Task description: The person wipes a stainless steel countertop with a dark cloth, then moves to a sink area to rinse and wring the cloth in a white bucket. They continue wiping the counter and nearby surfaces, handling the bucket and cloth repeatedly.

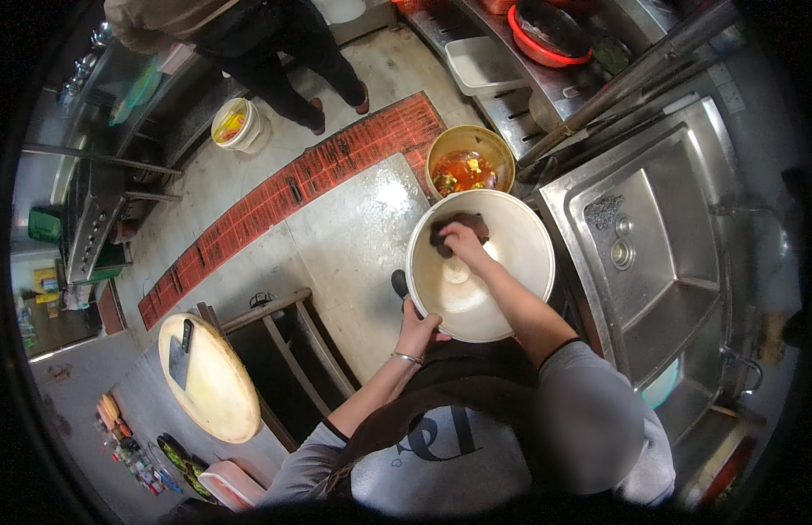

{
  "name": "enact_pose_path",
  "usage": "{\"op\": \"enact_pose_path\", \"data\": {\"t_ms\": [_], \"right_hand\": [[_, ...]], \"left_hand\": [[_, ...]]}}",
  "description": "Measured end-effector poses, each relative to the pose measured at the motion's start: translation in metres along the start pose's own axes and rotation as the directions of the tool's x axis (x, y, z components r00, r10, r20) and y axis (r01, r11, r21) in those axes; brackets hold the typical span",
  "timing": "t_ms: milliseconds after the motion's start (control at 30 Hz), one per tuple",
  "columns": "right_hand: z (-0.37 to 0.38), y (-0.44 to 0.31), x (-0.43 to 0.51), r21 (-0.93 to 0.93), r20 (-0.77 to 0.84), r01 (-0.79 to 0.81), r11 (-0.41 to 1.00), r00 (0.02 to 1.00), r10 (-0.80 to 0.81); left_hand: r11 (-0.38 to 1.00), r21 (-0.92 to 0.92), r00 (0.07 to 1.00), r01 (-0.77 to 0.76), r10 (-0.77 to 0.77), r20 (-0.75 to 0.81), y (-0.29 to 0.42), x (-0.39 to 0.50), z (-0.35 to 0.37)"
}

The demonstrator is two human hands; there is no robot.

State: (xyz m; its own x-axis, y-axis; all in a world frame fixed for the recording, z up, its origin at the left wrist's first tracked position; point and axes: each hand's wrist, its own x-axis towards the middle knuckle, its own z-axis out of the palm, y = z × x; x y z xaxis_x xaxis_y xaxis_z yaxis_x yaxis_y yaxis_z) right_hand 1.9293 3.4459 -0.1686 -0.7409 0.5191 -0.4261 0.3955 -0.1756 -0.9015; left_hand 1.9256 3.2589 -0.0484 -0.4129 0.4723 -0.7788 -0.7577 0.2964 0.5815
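Note:
A large pale round tub (458,298) is tilted in front of me. My left hand (421,325) grips its near left rim, thumb and fingers over the edge. My right hand (459,239) is inside the tub, with its fingers closed on a dark wet cloth (475,223) against the inner wall. Just beyond the tub stands a yellowish metal pot (504,152) with red, oily liquid and food scraps in it.
A stainless steel sink (649,223) is at the right. Red slotted mats (294,190) cross the wet floor. A cleaver (180,364) lies on a round chopping board (215,400) at the left. Another person (261,46) stands near a white bucket (248,134).

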Motion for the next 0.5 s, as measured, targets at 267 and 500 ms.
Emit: {"op": "enact_pose_path", "data": {"t_ms": [267, 500], "right_hand": [[-0.027, 0.078, 0.007, 0.531, -0.459, -0.173, 0.83, 0.764, 0.453], [0.009, 0.058, 0.001, -0.284, -0.159, -0.087, 0.955, 0.986, 0.043]], "left_hand": [[1.0, -0.009, 1.0, -0.006, 0.006, 0.03, 0.004, -0.014, 0.0], [0.998, 0.057, 1.0, -0.018, 0.016, 0.024, 0.006, -0.025, -0.001]]}}
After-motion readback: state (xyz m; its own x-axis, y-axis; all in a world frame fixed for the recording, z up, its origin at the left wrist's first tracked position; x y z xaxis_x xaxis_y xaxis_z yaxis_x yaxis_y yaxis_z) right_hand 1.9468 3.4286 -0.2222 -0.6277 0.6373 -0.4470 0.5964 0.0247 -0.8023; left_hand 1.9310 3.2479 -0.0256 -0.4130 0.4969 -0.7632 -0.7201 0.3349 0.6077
